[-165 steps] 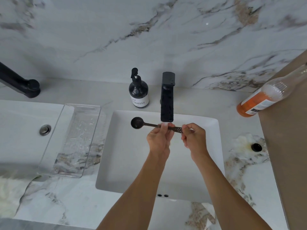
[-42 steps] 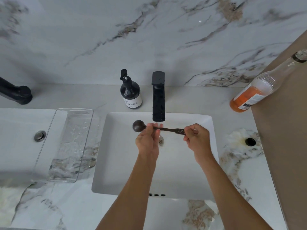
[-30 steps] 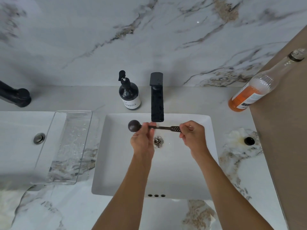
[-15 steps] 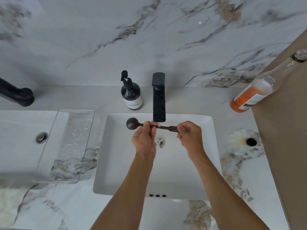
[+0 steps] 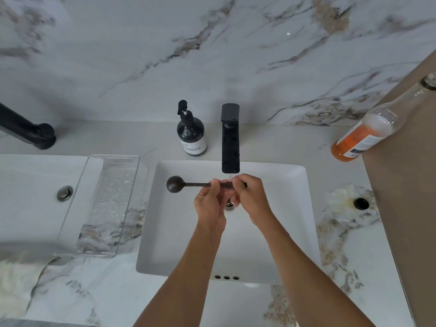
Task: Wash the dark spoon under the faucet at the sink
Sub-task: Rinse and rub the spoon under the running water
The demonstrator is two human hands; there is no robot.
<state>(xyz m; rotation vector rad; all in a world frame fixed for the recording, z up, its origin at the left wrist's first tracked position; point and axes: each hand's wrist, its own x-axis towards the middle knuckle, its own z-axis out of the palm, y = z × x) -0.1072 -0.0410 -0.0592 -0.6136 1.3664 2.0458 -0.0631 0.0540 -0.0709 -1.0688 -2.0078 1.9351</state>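
Observation:
The dark spoon [image 5: 175, 184] lies level over the white sink [image 5: 304, 208], its round bowl pointing left with the back facing up. My left hand [image 5: 210, 201] pinches the middle of the handle. My right hand [image 5: 251, 197] grips the handle's right end, close beside the left. Both hands sit just under the spout of the black faucet [image 5: 230, 142], where a faint stream of water falls on the handle between them. The drain [image 5: 229, 205] shows partly between my wrists.
A black soap pump bottle [image 5: 191, 135] stands left of the faucet. A clear plastic tray [image 5: 106, 204] bridges the counter and a second sink [image 5: 35, 197] at left. An orange-liquid bottle [image 5: 368, 135] leans at right by a brown panel [image 5: 405, 185].
The spoon has slid left, so its bowl sticks out further past my left hand. My two hands have come closer together under the spout. The bowl was turned over earlier.

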